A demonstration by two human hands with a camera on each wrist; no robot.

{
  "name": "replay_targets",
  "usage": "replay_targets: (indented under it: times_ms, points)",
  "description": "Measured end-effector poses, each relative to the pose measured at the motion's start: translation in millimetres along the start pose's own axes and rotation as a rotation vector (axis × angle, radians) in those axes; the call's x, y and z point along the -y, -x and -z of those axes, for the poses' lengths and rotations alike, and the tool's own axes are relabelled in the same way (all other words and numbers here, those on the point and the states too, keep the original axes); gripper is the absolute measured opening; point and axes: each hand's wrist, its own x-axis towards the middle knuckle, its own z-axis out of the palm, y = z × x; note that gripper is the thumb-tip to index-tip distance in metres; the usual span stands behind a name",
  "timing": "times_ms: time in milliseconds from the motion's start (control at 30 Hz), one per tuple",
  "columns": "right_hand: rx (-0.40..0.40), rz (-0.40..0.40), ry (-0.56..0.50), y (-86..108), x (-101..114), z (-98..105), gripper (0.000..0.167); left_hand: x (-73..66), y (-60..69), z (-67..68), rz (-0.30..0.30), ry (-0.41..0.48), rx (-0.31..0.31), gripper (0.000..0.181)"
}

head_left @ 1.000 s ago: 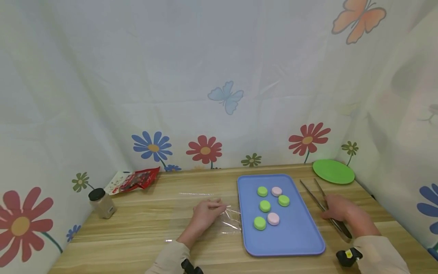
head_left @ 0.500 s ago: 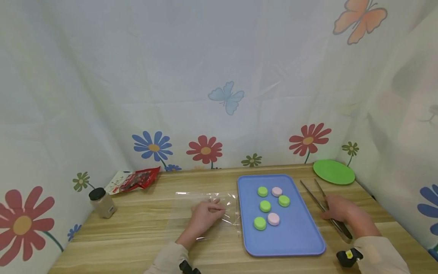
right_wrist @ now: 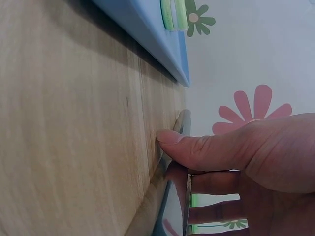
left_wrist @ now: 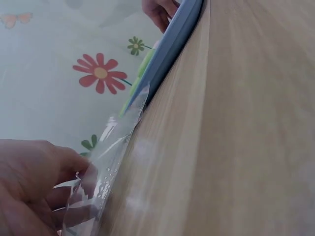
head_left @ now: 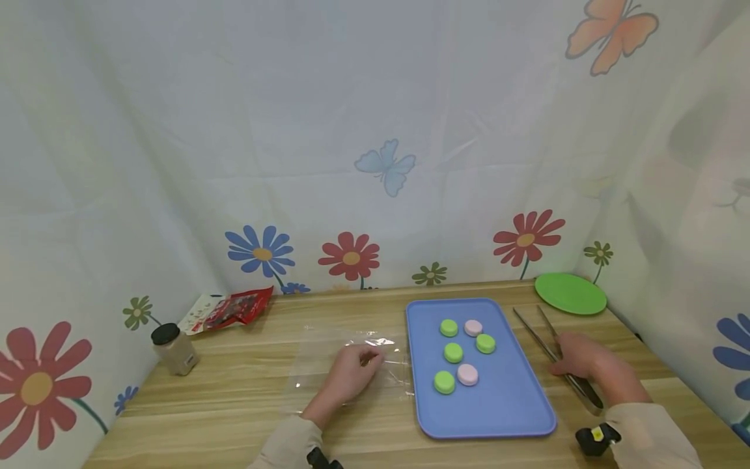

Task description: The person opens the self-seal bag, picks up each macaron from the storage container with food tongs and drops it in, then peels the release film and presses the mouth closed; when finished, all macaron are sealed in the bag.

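Note:
My left hand [head_left: 349,372] is over a clear plastic bag [head_left: 310,365] lying left of the tray. In the left wrist view, its thumb and fingers [left_wrist: 74,164] pinch the bag's raised film [left_wrist: 106,172]. My right hand [head_left: 592,365] grips metal tongs [head_left: 536,335] that lie on the table right of the tray, their arms apart and pointing away from me. In the right wrist view, the thumb [right_wrist: 197,150] is on one side of the tongs [right_wrist: 184,182] and the fingers on the other. Between the hands, a blue tray [head_left: 504,407] bears several green macarons [head_left: 444,382] and two pink macarons [head_left: 467,374].
A green plate [head_left: 570,293] is at the back right corner of the wooden table [head_left: 222,404]. At the left stand a jar with a black lid [head_left: 174,348] and a red snack packet [head_left: 237,309]. A flower-printed curtain [head_left: 293,130] encloses the back and sides.
The left hand's fingers have shifted slightly and curled more at the plastic bag, whose film has moved and changed its glints. The right hand, the tongs and the macarons have stayed put.

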Motion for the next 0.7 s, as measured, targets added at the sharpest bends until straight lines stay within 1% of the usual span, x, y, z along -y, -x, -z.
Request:
replay_targets:
  times_ms: [33, 100, 200, 267, 367, 433, 467, 533, 567, 633, 700]
  points:
    - [0.000, 0.014, 0.002, 0.5, -0.1, 0.2, 0.059, 1.1, 0.6, -0.7, -0.018, -0.006, 0.003, 0.008]
    - [0.001, 0.012, -0.001, 1.0, 0.5, 0.3, 0.059, 2.6, 1.3, -1.7, -0.035, -0.017, 0.009, 0.006]
    - [0.002, 0.010, -0.002, -0.6, -1.5, -0.3, 0.056, 4.2, 1.7, -2.6, -0.039, -0.047, -0.003, 0.005]
    - [0.004, -0.002, -0.007, -2.1, -3.3, -1.5, 0.053, 4.3, 0.8, -3.1, -0.049, -0.089, -0.025, 0.005]
    - [-0.004, 0.014, -0.010, -3.5, -6.2, -2.9, 0.055, 2.5, -0.7, -3.1, -0.072, -0.176, -0.073, 0.007]
    - [-0.013, 0.029, -0.011, -3.2, -6.7, -3.2, 0.057, 0.1, -1.8, -3.0, -0.072, -0.217, -0.096, 0.008]
    - [-0.017, 0.044, -0.008, -2.6, -6.4, -2.5, 0.058, -1.5, -2.0, -2.7, -0.066, -0.227, -0.098, 0.009]
    - [-0.021, 0.048, -0.011, -1.5, -5.3, -1.9, 0.059, -4.0, -2.2, -2.3, -0.038, -0.227, -0.088, 0.008]
    - [-0.022, 0.048, -0.011, -1.0, -4.7, -1.4, 0.059, -4.6, -2.4, -2.3, -0.011, -0.215, -0.077, 0.006]
    - [-0.025, 0.052, -0.009, -0.1, -3.9, -0.9, 0.057, -5.6, -2.3, -2.5, 0.041, -0.166, -0.058, 0.005]
    - [-0.022, 0.048, -0.010, 0.4, -3.0, -0.2, 0.057, -5.3, -2.1, -3.1, 0.081, -0.117, -0.054, 0.004]
